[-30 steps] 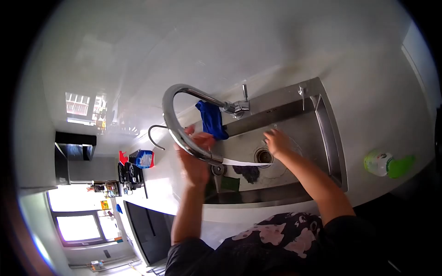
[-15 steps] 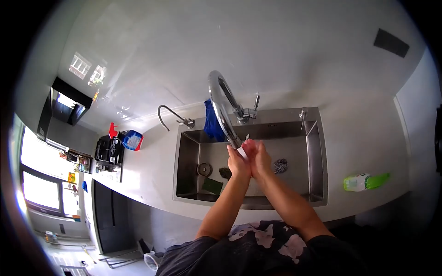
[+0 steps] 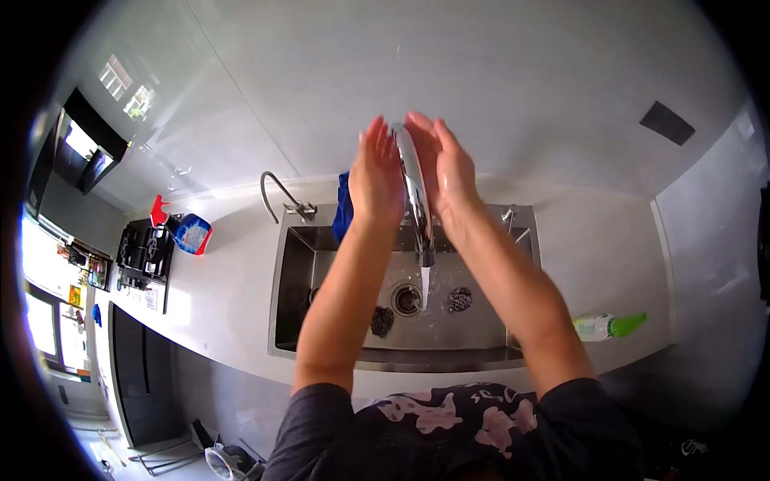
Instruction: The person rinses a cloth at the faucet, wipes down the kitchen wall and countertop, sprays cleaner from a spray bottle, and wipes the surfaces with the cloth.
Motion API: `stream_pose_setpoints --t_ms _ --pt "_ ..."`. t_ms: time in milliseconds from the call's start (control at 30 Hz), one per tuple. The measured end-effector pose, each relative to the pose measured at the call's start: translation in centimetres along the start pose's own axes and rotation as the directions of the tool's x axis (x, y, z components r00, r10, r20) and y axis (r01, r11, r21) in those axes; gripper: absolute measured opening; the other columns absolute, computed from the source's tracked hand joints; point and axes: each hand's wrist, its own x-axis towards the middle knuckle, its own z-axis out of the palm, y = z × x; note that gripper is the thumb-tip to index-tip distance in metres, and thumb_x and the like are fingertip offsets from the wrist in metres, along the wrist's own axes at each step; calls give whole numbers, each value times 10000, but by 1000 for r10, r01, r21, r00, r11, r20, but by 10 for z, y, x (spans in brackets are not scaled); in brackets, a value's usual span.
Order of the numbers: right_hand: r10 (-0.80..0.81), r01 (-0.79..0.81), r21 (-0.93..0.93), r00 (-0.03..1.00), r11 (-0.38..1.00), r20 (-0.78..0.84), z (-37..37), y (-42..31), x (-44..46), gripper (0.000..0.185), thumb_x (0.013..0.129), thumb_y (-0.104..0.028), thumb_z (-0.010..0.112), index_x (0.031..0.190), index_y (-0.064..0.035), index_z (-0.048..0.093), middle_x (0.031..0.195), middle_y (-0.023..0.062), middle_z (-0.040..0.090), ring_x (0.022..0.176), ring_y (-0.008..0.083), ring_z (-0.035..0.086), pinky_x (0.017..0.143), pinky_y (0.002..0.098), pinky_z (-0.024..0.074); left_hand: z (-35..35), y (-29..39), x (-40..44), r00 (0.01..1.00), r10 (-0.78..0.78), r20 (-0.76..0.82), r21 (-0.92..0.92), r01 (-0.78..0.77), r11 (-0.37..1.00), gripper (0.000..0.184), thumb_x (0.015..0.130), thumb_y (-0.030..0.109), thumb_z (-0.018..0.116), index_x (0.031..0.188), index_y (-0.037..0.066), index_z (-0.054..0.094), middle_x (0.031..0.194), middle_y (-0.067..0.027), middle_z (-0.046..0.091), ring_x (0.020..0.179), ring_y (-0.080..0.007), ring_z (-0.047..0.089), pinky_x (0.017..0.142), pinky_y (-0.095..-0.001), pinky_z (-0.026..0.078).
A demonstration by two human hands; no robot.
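My left hand [image 3: 377, 178] and my right hand [image 3: 451, 170] are raised on either side of the curved chrome faucet [image 3: 411, 176]. Their palms face the spout, with fingers stretched upward and neither wrapped around it. Whether the palms touch the metal I cannot tell. A stream of water [image 3: 425, 287] runs from the faucet's end into the steel sink [image 3: 481, 329], beside the round drain [image 3: 407, 299]. Two scouring pads, one dark [image 3: 382, 321] and one silvery [image 3: 459, 300], lie on the sink floor. Blue gloves or cloth [image 3: 343, 212] hang over the back rim, partly behind my left arm.
A thin second tap [image 3: 277, 192] stands at the sink's back left. Farther left are a blue spray bottle [image 3: 192, 234] with a red trigger and a black stove [image 3: 144, 252]. A green-capped bottle [image 3: 597, 327] lies on the right counter, partly behind my right arm.
Both hands have risen from below the spout and parted to either side of the faucet's neck. The water now falls freely into the sink. The view has shifted.
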Motion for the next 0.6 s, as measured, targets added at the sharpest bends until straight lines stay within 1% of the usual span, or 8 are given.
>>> stream_pose_setpoints --t_ms 100,167,233,333,400,467,500,600 --pt "21 -4 -223 997 975 72 19 -8 6 347 937 -342 468 1081 -43 569 980 39 575 926 138 531 845 273 425 18 12 15 947 5 322 454 -159 877 485 970 368 355 1295 14 425 1284 -96 448 1204 -198 393 1026 -319 296" --pt "-99 124 -210 987 970 128 5 9 23 319 921 -383 492 999 -85 576 908 18 573 890 118 535 808 247 429 9 -1 23 964 5 264 424 -121 898 500 964 387 363 1278 6 440 1240 -94 476 1166 -193 421 999 -308 319" --pt "188 -174 -212 981 962 49 -9 19 31 454 896 -462 490 1054 -42 559 1013 47 548 902 128 517 812 279 437 -19 -17 43 982 45 186 537 -140 832 601 939 493 357 1241 -15 469 1135 -102 523 1038 -195 500 905 -310 402" --pt "-20 25 -502 1000 865 16 -65 81 57 498 918 -443 471 1215 -44 489 1138 76 525 1053 161 489 916 283 389 -82 -61 57 945 -321 -67 411 319 854 600 956 499 266 1350 53 338 1286 -108 419 1187 -228 388 1034 -339 272" --pt "-41 -38 -626 993 779 -111 -48 89 21 513 947 -447 409 1276 -55 446 1281 95 459 1210 198 402 1019 311 303 -138 -99 62 924 -376 -74 446 368 816 604 959 499 262 1370 59 313 1323 -118 398 1230 -236 364 1050 -338 257" --pt "-127 170 -608 985 775 114 -132 135 44 535 968 -401 373 1352 -31 335 1344 131 407 1268 220 348 1062 322 242 -183 -132 47 987 -152 -52 661 148 735 671 938 547 281 1378 42 318 1338 -145 415 1213 -274 428 1014 -362 335" --pt "-167 269 -575 960 773 224 -173 158 55 552 979 -378 355 1390 -18 279 1376 148 380 1297 231 321 1083 328 211 -205 -155 48 985 14 169 641 -121 758 494 970 349 365 1354 40 339 1309 -167 439 1214 -277 421 1011 -347 318" --pt "-107 273 -765 959 584 261 -146 133 15 509 958 -292 453 1361 -6 332 1354 138 413 1256 228 382 1041 312 287 -194 -86 40 953 -49 300 952 -296 83 381 868 181 526 1217 31 503 1102 -223 571 1027 -387 531 891 -426 421"
